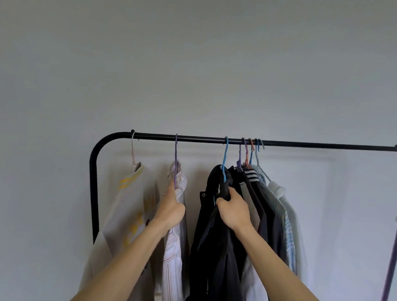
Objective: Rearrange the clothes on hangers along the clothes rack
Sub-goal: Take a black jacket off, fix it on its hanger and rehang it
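Clothes on hangers hung along the top rail of a black clothes rack (309,145). The left hand (172,209) gripped the purple hanger (176,153) inside the collar of a striped shirt (175,246). The right hand (232,211) clutched a black garment (209,255) at the shoulder, below its blue hanger (225,156). A cream shirt (129,204) with yellow print hung at the rail's left end. A tight bunch of shirts (279,215) hung just right of the black garment. Behind stood a plain pale wall (198,57).
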Available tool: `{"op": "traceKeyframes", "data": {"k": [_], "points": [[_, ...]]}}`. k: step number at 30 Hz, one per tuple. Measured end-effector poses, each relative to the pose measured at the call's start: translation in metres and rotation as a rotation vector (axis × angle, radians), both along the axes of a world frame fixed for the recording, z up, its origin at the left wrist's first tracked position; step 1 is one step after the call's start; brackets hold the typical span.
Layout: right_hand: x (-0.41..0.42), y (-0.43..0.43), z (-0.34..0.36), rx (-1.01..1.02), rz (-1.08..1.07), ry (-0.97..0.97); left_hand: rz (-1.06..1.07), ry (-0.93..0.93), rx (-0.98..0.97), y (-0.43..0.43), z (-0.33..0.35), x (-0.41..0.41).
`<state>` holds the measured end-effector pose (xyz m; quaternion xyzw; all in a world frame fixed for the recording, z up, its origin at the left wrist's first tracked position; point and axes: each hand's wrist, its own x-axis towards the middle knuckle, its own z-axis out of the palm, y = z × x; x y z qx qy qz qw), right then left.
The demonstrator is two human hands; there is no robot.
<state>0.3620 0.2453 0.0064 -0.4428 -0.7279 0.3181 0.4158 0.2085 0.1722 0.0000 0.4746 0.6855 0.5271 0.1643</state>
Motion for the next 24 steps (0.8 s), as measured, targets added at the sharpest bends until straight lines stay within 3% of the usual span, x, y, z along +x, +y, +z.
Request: {"op": "traceKeyframes", "data": {"k": [15,16,20,22,24], "points": [[0.018,0.0,0.003,0.045,0.014,-0.245,0.019,0.1,-0.069,0.008,-0.002,-0.003],[0.018,-0.001,0.003,0.067,0.001,-0.27,0.061,0.185,-0.075,0.008,-0.003,-0.002],[0.023,-0.003,0.007,0.341,-0.141,-0.299,0.352,0.872,0.035,0.01,0.003,0.009],[0.028,0.0,0.013,0.501,-0.219,-0.226,0.323,1.007,0.07,0.014,0.012,0.023],[0.034,0.005,0.018,0.599,-0.296,-0.223,0.24,0.985,0.039,0.021,0.019,0.037]]}}
